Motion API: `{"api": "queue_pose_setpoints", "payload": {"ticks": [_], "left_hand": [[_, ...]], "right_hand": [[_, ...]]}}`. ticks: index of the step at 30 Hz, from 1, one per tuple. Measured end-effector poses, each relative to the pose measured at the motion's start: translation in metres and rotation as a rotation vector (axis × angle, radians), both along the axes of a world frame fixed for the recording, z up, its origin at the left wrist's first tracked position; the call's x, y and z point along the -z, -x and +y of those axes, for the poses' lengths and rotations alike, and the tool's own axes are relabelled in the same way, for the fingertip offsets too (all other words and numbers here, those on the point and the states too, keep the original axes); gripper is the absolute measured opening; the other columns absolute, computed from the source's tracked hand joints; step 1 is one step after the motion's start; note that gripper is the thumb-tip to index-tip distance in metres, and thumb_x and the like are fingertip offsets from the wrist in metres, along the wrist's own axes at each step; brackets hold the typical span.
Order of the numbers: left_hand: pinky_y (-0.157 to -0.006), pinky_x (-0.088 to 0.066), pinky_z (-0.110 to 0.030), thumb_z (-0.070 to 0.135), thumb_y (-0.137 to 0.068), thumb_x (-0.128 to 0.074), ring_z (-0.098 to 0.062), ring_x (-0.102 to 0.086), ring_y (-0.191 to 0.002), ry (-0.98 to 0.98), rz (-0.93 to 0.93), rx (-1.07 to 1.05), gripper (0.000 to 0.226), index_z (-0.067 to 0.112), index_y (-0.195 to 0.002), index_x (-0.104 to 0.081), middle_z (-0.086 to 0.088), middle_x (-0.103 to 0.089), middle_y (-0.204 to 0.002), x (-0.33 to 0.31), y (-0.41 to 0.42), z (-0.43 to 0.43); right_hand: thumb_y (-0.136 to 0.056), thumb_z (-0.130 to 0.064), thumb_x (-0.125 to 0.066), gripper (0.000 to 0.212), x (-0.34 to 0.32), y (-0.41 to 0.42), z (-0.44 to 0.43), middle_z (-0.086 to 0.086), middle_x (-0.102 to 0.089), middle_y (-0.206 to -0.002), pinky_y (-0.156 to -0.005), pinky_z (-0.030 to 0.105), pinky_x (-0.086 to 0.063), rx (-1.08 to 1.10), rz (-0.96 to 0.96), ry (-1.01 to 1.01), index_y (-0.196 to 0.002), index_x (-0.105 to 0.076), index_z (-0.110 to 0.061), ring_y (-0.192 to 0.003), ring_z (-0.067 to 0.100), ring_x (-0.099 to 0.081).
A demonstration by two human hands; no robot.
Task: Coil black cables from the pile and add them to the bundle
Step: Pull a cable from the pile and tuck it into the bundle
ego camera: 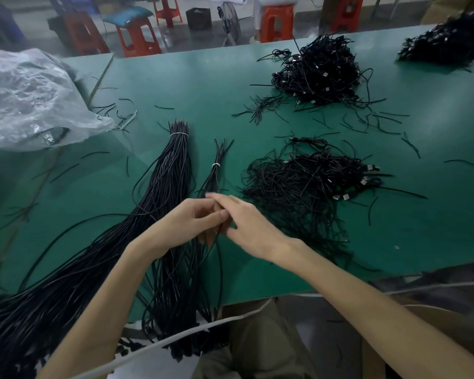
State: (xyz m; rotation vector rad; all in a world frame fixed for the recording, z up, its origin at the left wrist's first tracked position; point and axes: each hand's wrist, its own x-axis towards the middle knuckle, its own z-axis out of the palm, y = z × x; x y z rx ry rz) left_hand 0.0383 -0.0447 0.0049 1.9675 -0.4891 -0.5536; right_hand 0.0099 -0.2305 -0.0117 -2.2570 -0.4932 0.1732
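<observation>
Coiling in progress: left hand pinches cable; right hand fingers lie straight. Next, probably: wrap, add to far bundle.

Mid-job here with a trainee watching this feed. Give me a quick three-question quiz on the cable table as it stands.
1. True or false: the loose pile lies to the right of the right hand.
2. The table is: A white; B green; C grey.
3. Fill in: the large bundle and the small bundle each wear a ____ band.
Key: 1 true; 2 B; 3 white.
</observation>
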Motion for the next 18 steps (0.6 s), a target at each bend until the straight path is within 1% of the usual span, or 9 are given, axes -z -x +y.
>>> {"api": "queue_pose_setpoints", "payload": {"ticks": [1,2,3,6,9,11,14,16,18], "left_hand": [[-0.061,-0.053,-0.027,0.033,-0.105,-0.055,-0.017,-0.065,-0.063,-0.004,-0.02,0.01,0.032,0.011,-0.086,-0.069,-0.002,-0.068,-0.07,0.001,0.0,0.004],[-0.063,-0.054,-0.028,0.031,-0.107,-0.053,-0.016,-0.067,-0.065,-0.001,-0.05,-0.004,0.033,0.014,-0.084,-0.07,-0.002,-0.07,-0.071,0.004,-0.001,0.007],[-0.066,-0.055,-0.03,0.028,-0.108,-0.051,-0.015,-0.067,-0.067,0.002,-0.091,-0.037,0.033,0.015,-0.084,-0.07,-0.002,-0.071,-0.073,0.007,-0.003,0.01],[-0.079,-0.055,-0.036,0.013,-0.108,-0.049,-0.01,-0.065,-0.079,-0.067,-0.214,-0.143,0.022,0.015,-0.098,-0.069,0.005,-0.073,-0.087,0.027,-0.008,0.013],[-0.103,-0.049,-0.036,0.011,-0.106,-0.051,-0.012,-0.061,-0.115,-0.263,-0.3,-0.09,0.027,0.016,-0.13,-0.064,0.004,-0.067,-0.126,0.049,-0.009,0.008],[-0.113,-0.042,-0.038,0.018,-0.107,-0.052,-0.016,-0.053,-0.131,-0.387,-0.418,-0.058,0.034,0.015,-0.14,-0.059,0.002,-0.058,-0.142,0.058,-0.007,0.005],[-0.115,-0.04,-0.042,0.022,-0.107,-0.052,-0.02,-0.051,-0.135,-0.466,-0.539,-0.043,0.034,0.011,-0.137,-0.061,-0.001,-0.055,-0.147,0.06,-0.006,0.002],[-0.115,-0.041,-0.042,0.029,-0.107,-0.052,-0.017,-0.052,-0.134,-0.442,-0.506,-0.064,0.032,0.014,-0.13,-0.068,0.002,-0.057,-0.144,0.058,-0.004,0.001],[-0.115,-0.041,-0.039,0.04,-0.107,-0.046,-0.008,-0.053,-0.132,-0.327,-0.374,-0.062,0.037,0.022,-0.121,-0.075,0.011,-0.058,-0.141,0.053,0.0,0.005]], "right_hand": [[-0.095,0.001,-0.055,0.043,0.0,-0.002,0.001,0.002,-0.061,-0.123,-0.1,0.041,-0.05,0.0,-0.02,0.023,-0.133,-0.058,-0.02,-0.112,0.02,-0.059],[-0.097,0.001,-0.052,0.027,-0.001,-0.002,0.002,0.004,-0.063,-0.112,-0.095,0.044,-0.051,-0.002,-0.041,0.071,-0.117,-0.063,-0.014,-0.104,0.022,-0.061],[-0.099,-0.001,-0.05,0.02,-0.001,-0.001,0.0,0.004,-0.064,-0.106,-0.09,0.046,-0.052,-0.009,-0.068,0.123,-0.108,-0.064,-0.012,-0.097,0.023,-0.061],[-0.106,-0.011,-0.047,0.021,0.0,0.003,-0.006,0.003,-0.068,-0.109,-0.083,0.04,-0.052,0.024,-0.158,0.215,-0.116,-0.064,-0.013,-0.095,0.024,-0.065],[-0.109,-0.018,-0.042,0.024,-0.005,0.007,-0.012,-0.001,-0.07,-0.11,-0.085,0.04,-0.052,0.084,-0.224,0.201,-0.116,-0.064,-0.013,-0.098,0.021,-0.065],[-0.105,-0.01,-0.039,0.026,-0.01,0.012,-0.012,-0.004,-0.069,-0.098,-0.081,0.041,-0.052,0.09,-0.217,0.109,-0.109,-0.064,-0.014,-0.087,0.017,-0.063],[-0.103,-0.002,-0.042,0.028,-0.019,0.019,-0.013,-0.009,-0.064,-0.076,-0.069,0.036,-0.055,0.177,-0.186,-0.124,-0.094,-0.062,-0.019,-0.065,0.009,-0.06],[-0.109,-0.014,-0.043,0.028,-0.027,0.011,-0.019,-0.002,-0.064,-0.064,-0.055,0.036,-0.056,0.307,-0.116,-0.308,-0.089,-0.061,-0.02,-0.053,0.013,-0.061],[-0.11,-0.032,-0.041,0.037,-0.035,-0.006,-0.034,0.004,-0.064,-0.058,-0.045,0.033,-0.051,0.465,-0.051,-0.434,-0.087,-0.063,-0.013,-0.044,0.017,-0.058]]}}
